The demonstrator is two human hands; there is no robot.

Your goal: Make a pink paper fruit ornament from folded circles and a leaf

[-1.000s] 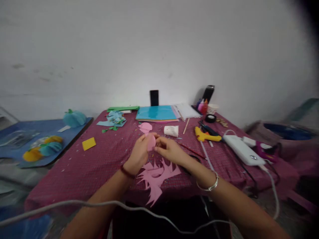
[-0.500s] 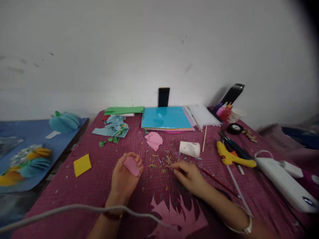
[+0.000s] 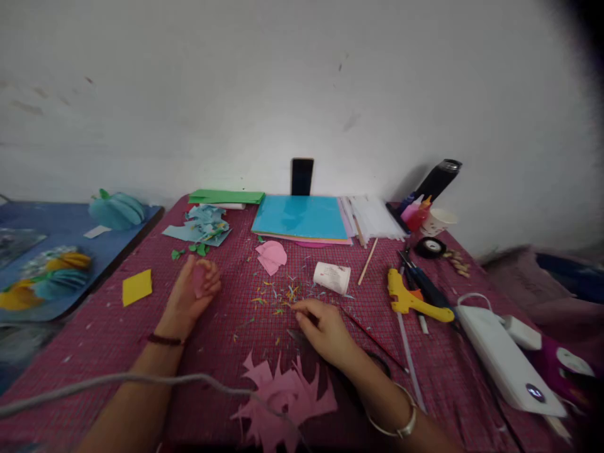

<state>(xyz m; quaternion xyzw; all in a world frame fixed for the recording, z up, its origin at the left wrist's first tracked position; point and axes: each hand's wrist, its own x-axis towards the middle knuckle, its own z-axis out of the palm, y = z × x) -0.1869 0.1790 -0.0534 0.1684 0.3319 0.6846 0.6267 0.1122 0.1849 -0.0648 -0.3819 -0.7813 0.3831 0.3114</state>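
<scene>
My left hand (image 3: 191,290), palm turned up, has its fingers curled round a small pink paper piece (image 3: 199,280). My right hand (image 3: 325,328) rests low over the tablecloth, thumb and forefinger nearly together at the edge of the coloured paper scraps (image 3: 290,293); whether a scrap is pinched there is too small to tell. Partly under that hand lies a pair of scissors (image 3: 298,338), a blade tip and a dark handle showing. Rounded pink paper cut-outs (image 3: 272,257) lie beyond the scraps. Nearer me is a jagged pink paper offcut (image 3: 287,399).
A paper cup (image 3: 332,277) lies on its side. To the right are a yellow glue gun (image 3: 410,299), a white power bank (image 3: 504,358) and black tape (image 3: 430,247). Blue sheets (image 3: 299,217) and a phone (image 3: 302,176) stand behind. A grey cable (image 3: 117,379) crosses the foreground.
My left hand has moved left, away from the right hand, and its fingers have curled more over the pink paper. The whole view has shifted slightly, moving the table things left.
</scene>
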